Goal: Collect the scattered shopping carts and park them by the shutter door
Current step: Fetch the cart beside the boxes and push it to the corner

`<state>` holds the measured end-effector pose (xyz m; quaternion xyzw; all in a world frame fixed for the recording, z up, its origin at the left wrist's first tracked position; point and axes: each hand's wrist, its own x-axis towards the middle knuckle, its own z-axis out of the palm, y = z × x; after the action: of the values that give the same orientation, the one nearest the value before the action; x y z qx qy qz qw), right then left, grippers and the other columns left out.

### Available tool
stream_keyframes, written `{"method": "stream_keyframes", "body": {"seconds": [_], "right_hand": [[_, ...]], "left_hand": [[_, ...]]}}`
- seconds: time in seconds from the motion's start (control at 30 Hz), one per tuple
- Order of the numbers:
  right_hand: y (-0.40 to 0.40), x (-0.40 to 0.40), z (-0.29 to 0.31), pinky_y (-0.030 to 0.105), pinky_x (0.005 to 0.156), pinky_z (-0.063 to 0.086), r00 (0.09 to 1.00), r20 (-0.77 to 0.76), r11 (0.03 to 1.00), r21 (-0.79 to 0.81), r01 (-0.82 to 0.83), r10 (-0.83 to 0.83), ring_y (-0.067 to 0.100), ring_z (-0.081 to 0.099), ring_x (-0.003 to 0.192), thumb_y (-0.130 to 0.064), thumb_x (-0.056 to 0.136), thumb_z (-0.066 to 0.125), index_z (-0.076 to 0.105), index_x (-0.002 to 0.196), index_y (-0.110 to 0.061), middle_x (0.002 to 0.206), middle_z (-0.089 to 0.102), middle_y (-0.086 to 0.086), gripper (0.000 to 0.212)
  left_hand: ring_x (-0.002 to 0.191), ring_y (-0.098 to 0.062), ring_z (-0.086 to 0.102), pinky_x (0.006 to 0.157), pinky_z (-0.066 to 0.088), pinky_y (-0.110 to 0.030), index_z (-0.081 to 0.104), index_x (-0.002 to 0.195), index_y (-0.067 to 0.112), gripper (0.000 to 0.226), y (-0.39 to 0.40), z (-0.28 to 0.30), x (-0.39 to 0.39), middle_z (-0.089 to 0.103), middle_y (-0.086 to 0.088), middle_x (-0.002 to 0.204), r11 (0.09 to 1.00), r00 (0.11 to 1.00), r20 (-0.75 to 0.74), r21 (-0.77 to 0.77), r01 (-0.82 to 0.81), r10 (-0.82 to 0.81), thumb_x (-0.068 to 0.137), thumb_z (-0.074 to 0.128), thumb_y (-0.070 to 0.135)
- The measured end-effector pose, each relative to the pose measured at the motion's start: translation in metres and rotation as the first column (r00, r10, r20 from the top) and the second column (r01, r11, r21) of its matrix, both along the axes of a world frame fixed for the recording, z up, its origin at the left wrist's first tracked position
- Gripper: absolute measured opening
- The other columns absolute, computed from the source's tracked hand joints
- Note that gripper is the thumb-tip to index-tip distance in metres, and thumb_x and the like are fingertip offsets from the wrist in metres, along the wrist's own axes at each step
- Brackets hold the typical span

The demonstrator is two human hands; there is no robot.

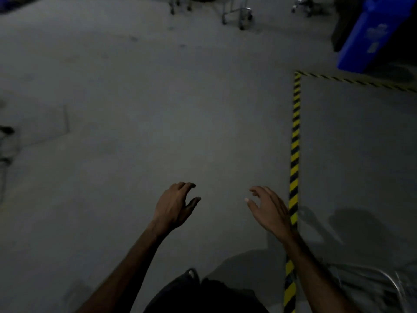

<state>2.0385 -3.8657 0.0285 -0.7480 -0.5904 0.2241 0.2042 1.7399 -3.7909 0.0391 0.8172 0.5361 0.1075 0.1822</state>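
Matt grey concrete floor [158, 109], glossy blue plastic bin [370, 35]

head | worn, faces forward-down | floor [158, 109] near | single view

You are looking at a dim, underexposed frame; the grey floor [158, 109] reads dull and bluish, a little paler through the middle and darker toward the far left corner. Soft shadows fall to the near right, across the panel inside the striped tape [295, 143], so light reaches you from the left or behind. No glare anywhere. Your left hand [174, 206] and right hand [269, 210] are lit well enough but soft-edged. Cart frames [237, 12] at the far edge are smeared and dark. Metal tubing [388, 283] at the near right is streaked with motion blur. Straight lines bow toward the borders, a wide-angle effect.
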Motion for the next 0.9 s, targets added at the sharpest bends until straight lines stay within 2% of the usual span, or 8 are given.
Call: {"method": "stream_keyframes", "body": {"seconds": [0.13, 0.27, 0.57, 0.7, 0.9], "right_hand": [[0.048, -0.067, 0.002, 0.04, 0.102, 0.051, 0.99, 0.012, 0.99, 0.005, -0.141, 0.141, 0.024, 0.06, 0.124, -0.039, 0.101, 0.066, 0.064, 0.137, -0.022, 0.135, 0.065, -0.001, 0.04], [0.09, -0.139, -0.004, 0.04, 0.105, 0.051, 0.964, -0.019, 0.964, 0.016, -0.266, 0.266, 0.022, 0.061, 0.125, -0.039, 0.1, 0.067, 0.064, 0.137, -0.022, 0.136, 0.064, -0.002, 0.04], [0.16, -0.26, -0.002, 0.043, 0.105, 0.052, 0.849, -0.043, 0.85, 0.014, -0.527, 0.527, 0.021, 0.059, 0.128, -0.04, 0.102, 0.065, 0.059, 0.141, -0.024, 0.141, 0.062, -0.001, 0.043], [0.205, -0.289, -0.004, 0.047, 0.107, 0.051, 0.809, -0.028, 0.809, 0.004, -0.588, 0.588, 0.024, 0.057, 0.132, -0.04, 0.103, 0.064, 0.057, 0.144, -0.022, 0.144, 0.06, 0.002, 0.046], [0.294, -0.33, -0.009, 0.048, 0.109, 0.05, 0.768, -0.032, 0.768, 0.027, -0.64, 0.64, 0.025, 0.055, 0.134, -0.04, 0.103, 0.064, 0.056, 0.145, -0.021, 0.147, 0.059, 0.003, 0.047]], "left_hand": [[0.117, -0.03, 0.063, 0.091, 0.054, -0.043, 0.063, 0.139, 0.018, 0.049, -0.002, -0.006, -0.08, 0.069, -0.006, 0.13, 0.984, 0.984, 0.016, 0.022, -0.175, 0.175, 0.104, 0.061, 0.052], [0.117, -0.028, 0.063, 0.092, 0.054, -0.043, 0.062, 0.14, 0.02, 0.049, -0.015, -0.011, -0.156, 0.068, -0.005, 0.13, 0.935, 0.936, 0.034, 0.032, -0.352, 0.351, 0.104, 0.06, 0.053], [0.116, -0.028, 0.064, 0.093, 0.054, -0.043, 0.065, 0.137, 0.02, 0.045, -0.052, -0.019, -0.271, 0.07, -0.004, 0.127, 0.717, 0.716, 0.052, 0.0, -0.697, 0.696, 0.102, 0.066, 0.049], [0.115, -0.03, 0.064, 0.093, 0.053, -0.043, 0.066, 0.135, 0.017, 0.046, -0.047, -0.025, -0.298, 0.071, -0.006, 0.125, 0.611, 0.608, 0.06, -0.033, -0.791, 0.791, 0.102, 0.066, 0.049], [0.117, -0.029, 0.063, 0.095, 0.051, -0.043, 0.066, 0.136, 0.018, 0.044, 0.013, -0.027, -0.326, 0.07, -0.005, 0.126, 0.538, 0.537, 0.037, -0.023, -0.843, 0.843, 0.101, 0.07, 0.044]]}}
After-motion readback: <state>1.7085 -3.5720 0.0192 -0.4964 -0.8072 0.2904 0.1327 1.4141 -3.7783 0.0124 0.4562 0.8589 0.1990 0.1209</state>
